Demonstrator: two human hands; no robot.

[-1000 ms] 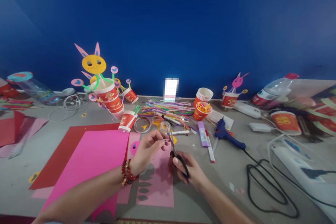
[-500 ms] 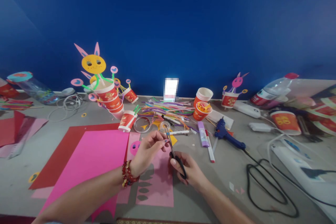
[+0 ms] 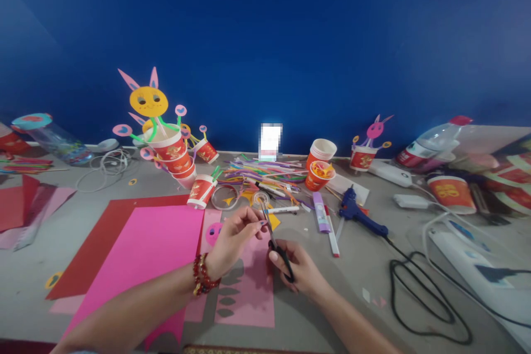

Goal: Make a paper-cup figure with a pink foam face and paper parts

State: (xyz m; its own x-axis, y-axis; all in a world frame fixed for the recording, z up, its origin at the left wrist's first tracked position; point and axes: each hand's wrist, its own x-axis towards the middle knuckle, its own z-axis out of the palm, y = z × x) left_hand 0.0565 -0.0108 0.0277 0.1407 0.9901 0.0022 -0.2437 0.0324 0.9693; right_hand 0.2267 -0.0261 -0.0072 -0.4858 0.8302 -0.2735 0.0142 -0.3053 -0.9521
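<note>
Black-handled scissors (image 3: 281,259) are gripped in my right hand (image 3: 299,268), their blades pointing up and away beside my left fingertips. My left hand (image 3: 235,238) pinches a small pink paper piece (image 3: 263,223) at the blades. Under both hands lies a light pink sheet (image 3: 249,310) with several leaf-shaped holes along its left part. A bright pink paper circle (image 3: 213,233) with dark marks shows just left of my left hand. Bright pink paper (image 3: 145,254) lies over red paper (image 3: 97,243) beneath my left forearm.
Colourful sticks (image 3: 265,171) are heaped near the wall. At the left stand stacked cups (image 3: 178,163) with a yellow rabbit face (image 3: 148,102). Farther right are a glue stick (image 3: 321,212), a marker (image 3: 332,239), a blue glue gun (image 3: 360,214) with black cord and a power strip (image 3: 481,282).
</note>
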